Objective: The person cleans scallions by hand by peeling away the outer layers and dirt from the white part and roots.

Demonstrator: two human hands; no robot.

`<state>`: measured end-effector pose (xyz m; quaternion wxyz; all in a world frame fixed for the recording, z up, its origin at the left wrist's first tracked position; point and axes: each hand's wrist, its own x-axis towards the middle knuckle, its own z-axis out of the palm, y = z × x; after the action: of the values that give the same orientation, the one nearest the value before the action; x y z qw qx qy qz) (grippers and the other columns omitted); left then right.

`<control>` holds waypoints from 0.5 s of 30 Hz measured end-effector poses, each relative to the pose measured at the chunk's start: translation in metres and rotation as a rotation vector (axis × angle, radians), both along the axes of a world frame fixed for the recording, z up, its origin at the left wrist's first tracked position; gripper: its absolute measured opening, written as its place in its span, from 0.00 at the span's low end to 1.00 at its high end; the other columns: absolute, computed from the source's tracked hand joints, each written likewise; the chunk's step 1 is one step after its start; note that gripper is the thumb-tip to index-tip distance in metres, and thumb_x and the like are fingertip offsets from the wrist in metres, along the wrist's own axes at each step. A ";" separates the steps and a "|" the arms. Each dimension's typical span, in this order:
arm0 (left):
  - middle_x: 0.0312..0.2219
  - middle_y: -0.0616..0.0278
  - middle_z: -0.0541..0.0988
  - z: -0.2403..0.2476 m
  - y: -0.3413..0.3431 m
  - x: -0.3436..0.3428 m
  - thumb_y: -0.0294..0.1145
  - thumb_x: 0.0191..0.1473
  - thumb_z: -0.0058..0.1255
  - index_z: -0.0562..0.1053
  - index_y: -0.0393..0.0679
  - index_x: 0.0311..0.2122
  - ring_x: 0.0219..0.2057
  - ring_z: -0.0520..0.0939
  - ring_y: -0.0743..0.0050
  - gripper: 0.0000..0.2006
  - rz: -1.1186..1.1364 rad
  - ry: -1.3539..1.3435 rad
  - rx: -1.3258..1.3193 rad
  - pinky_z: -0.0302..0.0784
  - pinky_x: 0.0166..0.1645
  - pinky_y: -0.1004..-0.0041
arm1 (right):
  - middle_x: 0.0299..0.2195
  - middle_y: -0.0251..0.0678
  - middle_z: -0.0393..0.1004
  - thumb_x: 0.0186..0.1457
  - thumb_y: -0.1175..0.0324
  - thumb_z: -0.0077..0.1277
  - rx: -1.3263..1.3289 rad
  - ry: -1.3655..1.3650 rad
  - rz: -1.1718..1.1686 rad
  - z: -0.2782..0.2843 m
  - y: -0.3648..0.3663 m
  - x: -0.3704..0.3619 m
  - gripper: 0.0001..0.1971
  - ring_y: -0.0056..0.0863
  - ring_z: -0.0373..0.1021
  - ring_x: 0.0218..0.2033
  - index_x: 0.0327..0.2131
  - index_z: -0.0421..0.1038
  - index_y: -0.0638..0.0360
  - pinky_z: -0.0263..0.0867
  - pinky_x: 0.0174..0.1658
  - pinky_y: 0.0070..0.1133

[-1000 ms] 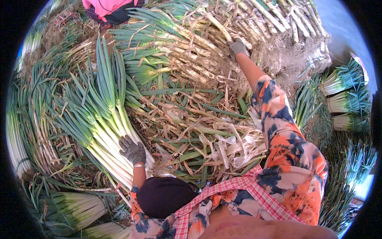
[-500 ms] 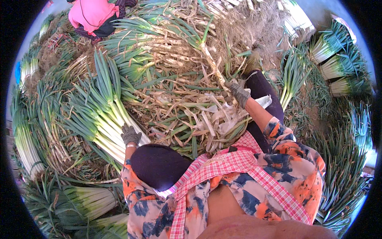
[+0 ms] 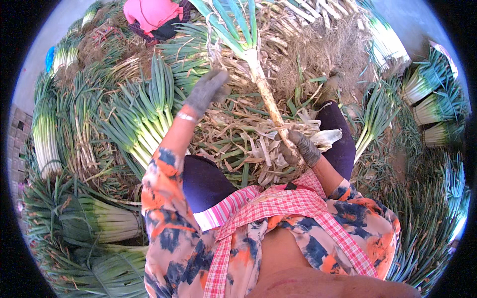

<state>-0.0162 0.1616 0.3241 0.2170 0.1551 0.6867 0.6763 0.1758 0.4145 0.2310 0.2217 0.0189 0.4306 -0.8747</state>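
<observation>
My right hand (image 3: 304,148), in a dirty grey glove, is closed around the root end of a long green onion (image 3: 266,94). The stalk tilts away from me, its lower part brown with dry skin and its green leaves spread at the far end. My left hand (image 3: 207,92), gloved too, is raised left of the stalk, apart from it. A withered leaf strand (image 3: 214,49) hangs just beyond its fingers, which are blurred, so any grip on it is unclear. Peeled green onions (image 3: 144,146) with white stems lie beside my left knee.
Dry peeled leaves (image 3: 258,154) are heaped between my legs. Unpeeled green onions with tangled roots (image 3: 323,57) are piled ahead. Tied bundles stand at left (image 3: 47,134) and right (image 3: 427,109). A person in pink (image 3: 151,15) is at far left.
My left hand has left the peeled green onions and risen forward toward the held stalk. My right hand has drawn the green onion nearer, and the stalk stands higher in view.
</observation>
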 end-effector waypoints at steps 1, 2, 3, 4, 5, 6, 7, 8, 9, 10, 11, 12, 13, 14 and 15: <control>0.35 0.60 0.73 0.003 0.019 -0.001 0.46 0.47 0.49 0.63 0.36 0.47 0.28 0.76 0.75 0.27 0.013 -0.017 0.115 0.72 0.28 0.79 | 0.21 0.31 0.69 0.49 0.54 0.47 0.019 0.012 0.017 0.011 -0.006 0.003 0.19 0.19 0.67 0.19 0.37 0.65 0.60 0.63 0.21 0.15; 0.30 0.61 0.74 0.006 0.032 -0.004 0.43 0.48 0.50 0.65 0.36 0.44 0.25 0.76 0.75 0.23 0.032 -0.035 0.224 0.72 0.24 0.80 | 0.22 0.31 0.69 0.50 0.54 0.46 0.031 0.024 0.040 0.022 -0.014 0.007 0.18 0.19 0.67 0.19 0.36 0.65 0.59 0.64 0.21 0.15; 0.26 0.62 0.73 0.002 0.039 -0.012 0.42 0.48 0.51 0.66 0.37 0.40 0.22 0.74 0.76 0.20 0.098 -0.065 0.269 0.69 0.21 0.80 | 0.22 0.32 0.69 0.50 0.54 0.46 0.186 0.047 0.007 0.020 -0.019 0.006 0.18 0.19 0.67 0.19 0.36 0.65 0.59 0.64 0.21 0.16; 0.23 0.63 0.72 0.002 0.047 -0.017 0.40 0.47 0.52 0.66 0.39 0.36 0.19 0.72 0.78 0.16 0.161 -0.099 0.308 0.67 0.19 0.80 | 0.22 0.32 0.69 0.51 0.55 0.45 0.336 0.068 -0.029 0.018 -0.025 0.006 0.17 0.19 0.67 0.19 0.36 0.65 0.59 0.64 0.21 0.16; 0.19 0.64 0.72 0.000 0.051 -0.019 0.39 0.47 0.53 0.67 0.40 0.32 0.16 0.71 0.79 0.14 0.224 -0.132 0.348 0.64 0.16 0.80 | 0.22 0.32 0.68 0.51 0.55 0.44 0.487 0.091 -0.065 0.019 -0.032 0.004 0.16 0.19 0.67 0.19 0.35 0.65 0.58 0.64 0.21 0.17; 0.14 0.66 0.69 -0.003 0.051 -0.019 0.34 0.45 0.55 0.67 0.41 0.29 0.11 0.67 0.78 0.11 0.289 -0.196 0.412 0.61 0.12 0.81 | 0.21 0.34 0.68 0.52 0.56 0.43 0.686 0.038 -0.092 0.024 -0.035 0.002 0.16 0.21 0.67 0.21 0.35 0.65 0.59 0.63 0.22 0.19; 0.14 0.66 0.69 -0.006 0.050 -0.018 0.34 0.46 0.54 0.67 0.41 0.29 0.11 0.67 0.79 0.11 0.281 -0.210 0.444 0.60 0.12 0.81 | 0.21 0.35 0.68 0.52 0.57 0.43 0.847 0.182 -0.131 0.019 -0.037 0.003 0.16 0.23 0.67 0.22 0.34 0.65 0.61 0.63 0.24 0.20; 0.15 0.66 0.69 -0.012 0.048 -0.019 0.34 0.46 0.54 0.67 0.41 0.30 0.11 0.67 0.79 0.10 0.274 -0.225 0.475 0.59 0.11 0.82 | 0.21 0.37 0.68 0.52 0.57 0.43 1.007 0.329 -0.170 0.011 -0.039 0.005 0.16 0.25 0.68 0.23 0.34 0.65 0.62 0.63 0.25 0.22; 0.15 0.67 0.69 -0.017 0.046 -0.020 0.34 0.47 0.53 0.67 0.41 0.30 0.12 0.67 0.80 0.10 0.267 -0.240 0.507 0.58 0.11 0.83 | 0.21 0.39 0.67 0.52 0.57 0.42 1.163 0.480 -0.209 0.006 -0.041 0.008 0.16 0.28 0.68 0.24 0.34 0.65 0.63 0.62 0.26 0.23; 0.15 0.68 0.68 -0.020 0.045 -0.021 0.34 0.47 0.52 0.67 0.42 0.31 0.12 0.66 0.82 0.10 0.280 -0.259 0.574 0.56 0.11 0.84 | 0.22 0.43 0.67 0.52 0.58 0.42 1.186 0.550 -0.241 0.006 -0.045 0.010 0.16 0.34 0.68 0.27 0.33 0.65 0.65 0.62 0.29 0.27; 0.15 0.68 0.69 -0.023 0.042 -0.022 0.34 0.47 0.52 0.67 0.42 0.31 0.12 0.66 0.82 0.10 0.257 -0.273 0.568 0.55 0.10 0.84 | 0.22 0.44 0.67 0.52 0.58 0.41 1.195 0.526 -0.236 0.002 -0.047 0.011 0.16 0.34 0.67 0.26 0.33 0.65 0.65 0.62 0.30 0.27; 0.15 0.68 0.69 -0.025 0.038 -0.024 0.34 0.47 0.52 0.67 0.42 0.31 0.12 0.66 0.83 0.10 0.235 -0.288 0.563 0.55 0.10 0.84 | 0.23 0.44 0.67 0.52 0.58 0.41 1.203 0.503 -0.232 -0.004 -0.048 0.011 0.16 0.35 0.67 0.26 0.34 0.64 0.65 0.61 0.30 0.27; 0.15 0.68 0.69 -0.029 0.035 -0.025 0.34 0.48 0.52 0.67 0.42 0.31 0.12 0.66 0.83 0.09 0.212 -0.304 0.558 0.54 0.10 0.84 | 0.23 0.45 0.66 0.53 0.59 0.41 1.212 0.478 -0.226 -0.010 -0.049 0.012 0.16 0.35 0.67 0.26 0.34 0.64 0.65 0.61 0.30 0.28; 0.12 0.66 0.68 -0.036 0.035 -0.031 0.33 0.46 0.54 0.67 0.41 0.31 0.08 0.65 0.81 0.11 0.267 -0.299 0.590 0.55 0.08 0.82 | 0.24 0.46 0.68 0.52 0.60 0.41 1.224 0.495 -0.237 -0.015 -0.052 0.011 0.16 0.38 0.67 0.26 0.36 0.64 0.65 0.62 0.31 0.27; 0.12 0.66 0.69 -0.042 0.034 -0.033 0.32 0.46 0.53 0.67 0.41 0.30 0.08 0.65 0.81 0.09 0.309 -0.281 0.559 0.55 0.08 0.82 | 0.25 0.47 0.69 0.52 0.60 0.41 1.197 0.490 -0.235 -0.016 -0.052 0.014 0.16 0.40 0.67 0.27 0.37 0.64 0.65 0.62 0.32 0.28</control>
<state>-0.0494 0.1954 0.2820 0.1536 0.0080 0.4538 0.8777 0.1903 0.3621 0.2148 -0.0285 -0.0137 0.8758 -0.4816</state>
